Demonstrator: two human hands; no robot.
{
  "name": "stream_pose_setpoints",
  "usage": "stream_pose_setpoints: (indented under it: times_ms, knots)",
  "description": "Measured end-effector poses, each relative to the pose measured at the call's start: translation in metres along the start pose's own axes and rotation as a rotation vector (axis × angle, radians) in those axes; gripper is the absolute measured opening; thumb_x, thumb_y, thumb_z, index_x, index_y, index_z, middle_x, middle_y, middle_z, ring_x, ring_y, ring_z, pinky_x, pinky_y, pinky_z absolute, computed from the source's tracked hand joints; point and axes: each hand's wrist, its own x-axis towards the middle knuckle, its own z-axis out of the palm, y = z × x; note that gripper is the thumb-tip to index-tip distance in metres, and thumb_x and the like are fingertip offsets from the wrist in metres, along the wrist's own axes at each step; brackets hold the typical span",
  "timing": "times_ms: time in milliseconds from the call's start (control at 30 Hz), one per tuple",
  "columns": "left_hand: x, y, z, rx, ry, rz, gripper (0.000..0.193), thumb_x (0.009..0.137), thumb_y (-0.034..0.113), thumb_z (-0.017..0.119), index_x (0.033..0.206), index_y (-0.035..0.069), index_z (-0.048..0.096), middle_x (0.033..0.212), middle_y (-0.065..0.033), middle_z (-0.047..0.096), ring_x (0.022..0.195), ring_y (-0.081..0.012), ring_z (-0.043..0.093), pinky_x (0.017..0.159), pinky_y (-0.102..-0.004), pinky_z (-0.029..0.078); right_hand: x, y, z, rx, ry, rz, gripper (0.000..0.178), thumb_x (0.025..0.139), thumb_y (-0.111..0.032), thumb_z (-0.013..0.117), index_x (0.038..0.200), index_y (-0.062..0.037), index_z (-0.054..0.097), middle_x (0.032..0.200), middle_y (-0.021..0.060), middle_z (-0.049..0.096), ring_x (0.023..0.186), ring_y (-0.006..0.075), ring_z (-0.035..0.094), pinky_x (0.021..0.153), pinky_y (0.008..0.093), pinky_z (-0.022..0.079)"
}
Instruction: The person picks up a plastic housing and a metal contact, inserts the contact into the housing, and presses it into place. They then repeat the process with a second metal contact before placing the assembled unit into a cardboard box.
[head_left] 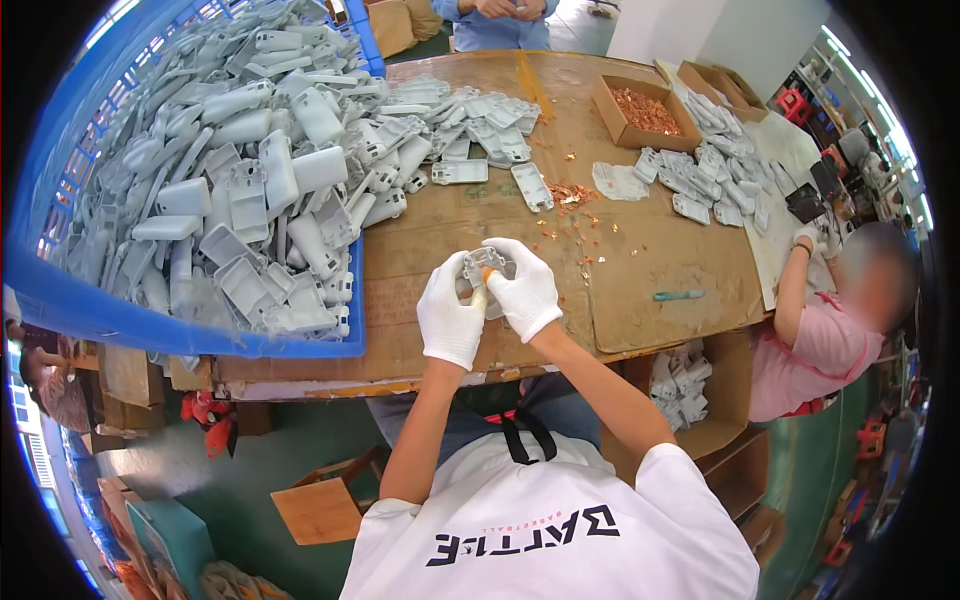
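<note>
Both my hands, in white gloves, come together over the near edge of the cardboard-covered table. My left hand [450, 318] and my right hand [527, 292] grip a pale grey plastic casing [484, 258] between them, its open, ribbed end tilted up. The right thumb, with an orange tip, presses on the casing's inside. Fingers hide its lower part. Just beyond, small copper-coloured metal pieces [572, 197] lie in a loose heap, with more scattered towards my right hand. Similar loose casings [460, 172] lie flat past the heap.
A blue crate [215, 325] heaped with casings fills the left. At the far right stand a cardboard box [650, 137] of copper pieces, a casing pile [705, 180] and a teal tool [679, 295]. A co-worker in pink [815, 350] sits right; another person [500, 25] is across the table.
</note>
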Motion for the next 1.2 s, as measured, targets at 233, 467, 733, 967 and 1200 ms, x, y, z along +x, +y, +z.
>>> stream_pose_setpoints:
  times_ms: [233,467,733,967,1200]
  knots:
    - [0.000,-0.001,0.000,0.046,0.045,0.011,0.035,0.083,0.010,0.070,0.116,0.005,0.062,0.104,-0.0141,0.066,0.086,-0.0279,0.069,0.076,-0.0376,0.054,0.006,0.011,-0.002,-0.007,-0.099,-0.070,0.030,0.080,-0.007,0.063,0.110,-0.0049,0.068,0.093,0.0132,0.073,0.080,0.0221,0.070,0.074,0.0322,0.054]
    - [-0.004,0.005,0.000,0.126,0.062,0.026,0.037,0.082,0.009,0.071,0.117,0.008,0.061,0.104,-0.0128,0.063,0.091,-0.0302,0.066,0.077,-0.0388,0.054,0.007,-0.013,-0.010,-0.245,-0.169,-0.034,0.026,0.080,-0.003,0.056,0.103,-0.0014,0.070,0.082,0.0135,0.070,0.071,0.0189,0.067,0.068,0.0298,0.052]
    - [0.000,0.002,-0.017,-0.026,-0.082,0.165,0.042,0.076,0.003,0.072,0.116,0.008,0.061,0.105,-0.0128,0.063,0.093,-0.0304,0.066,0.079,-0.0378,0.053,0.006,-0.014,-0.020,-0.286,-0.164,-0.111,0.024,0.080,-0.005,0.058,0.101,-0.0042,0.070,0.079,0.0168,0.068,0.070,0.0280,0.068,0.066,0.0349,0.053]
    - [0.007,0.001,-0.018,-0.113,-0.068,0.042,0.026,0.077,0.002,0.070,0.102,0.005,0.067,0.094,-0.0120,0.067,0.089,-0.0302,0.067,0.077,-0.0365,0.053,0.015,-0.013,-0.020,-0.248,-0.287,-0.160,0.028,0.082,-0.001,0.056,0.106,-0.0023,0.069,0.086,0.0156,0.069,0.072,0.0217,0.066,0.068,0.0317,0.052]
    - [0.019,-0.009,-0.002,-0.005,0.030,0.083,0.021,0.079,0.003,0.070,0.098,0.007,0.066,0.094,-0.0110,0.066,0.085,-0.0303,0.066,0.075,-0.0381,0.053,0.010,-0.019,-0.031,-0.166,-0.438,-0.085,0.040,0.088,-0.010,0.053,0.127,-0.0043,0.055,0.101,0.0220,0.067,0.087,0.0355,0.066,0.079,0.0403,0.052]
